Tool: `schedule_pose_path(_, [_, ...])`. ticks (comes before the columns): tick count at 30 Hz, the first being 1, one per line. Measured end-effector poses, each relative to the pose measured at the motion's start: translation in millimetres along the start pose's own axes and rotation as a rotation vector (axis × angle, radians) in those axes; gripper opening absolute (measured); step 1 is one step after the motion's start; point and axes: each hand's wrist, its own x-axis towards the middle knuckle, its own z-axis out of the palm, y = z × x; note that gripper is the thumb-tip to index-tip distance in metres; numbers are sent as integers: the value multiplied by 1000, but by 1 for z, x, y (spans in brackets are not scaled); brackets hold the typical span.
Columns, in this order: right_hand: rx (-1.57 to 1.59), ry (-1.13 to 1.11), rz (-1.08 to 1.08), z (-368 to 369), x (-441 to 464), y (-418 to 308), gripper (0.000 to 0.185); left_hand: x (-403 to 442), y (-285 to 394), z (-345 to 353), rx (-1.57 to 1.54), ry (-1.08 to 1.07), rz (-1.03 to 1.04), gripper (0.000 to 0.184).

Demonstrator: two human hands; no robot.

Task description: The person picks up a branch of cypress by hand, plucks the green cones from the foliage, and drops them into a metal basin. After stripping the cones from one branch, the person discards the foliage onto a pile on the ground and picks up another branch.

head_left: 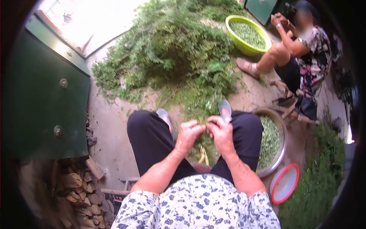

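Observation:
My left hand and my right hand come together above the gap between my knees. Fingertips on both sides are pinched close to each other, around something small and greenish that I cannot make out. Below them, between my legs, lie a few pale yellowish pod-like pieces. Loose green plant scraps cover the floor in front of my feet. Beside my right knee stands a wide metal basin holding many small green pieces.
A big heap of leafy green plants lies ahead. A yellow-green basin of green pieces stands near a seated person. A red-rimmed bowl and more greenery are at right; split firewood and a green cabinet at left.

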Motion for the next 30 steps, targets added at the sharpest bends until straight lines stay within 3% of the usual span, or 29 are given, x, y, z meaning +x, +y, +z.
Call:
schedule_pose_path(1, [14, 2, -44, -1, 2, -7, 11, 5, 14, 0, -590, 66, -538, 9])
schedule_pose_path(6, [539, -49, 190, -6, -1, -8, 11, 17, 32, 2, -895, 71, -623, 8])
schedule_pose_path(14, [930, -202, 362, -16, 3, 1, 13, 15, 36, -11, -1084, 17, -771, 8])
schedule_pose_path(20, [628, 98, -99, -71, 3, -39, 18, 17, 4, -27, -1300, 162, -632, 8])
schedule_pose_path(23, [366, 429, -264, -129, -6, -43, 20, 23, 4, -44, -1354, 293, -624, 7])
schedule_pose_path(28, [22, 677, -116, -230, -32, 21, 25, 29, -3, -61, -1391, 392, -541, 13])
schedule_pose_path(30, [-260, 759, 107, -257, -42, 46, 26, 31, -6, -68, -1453, 445, -528, 12])
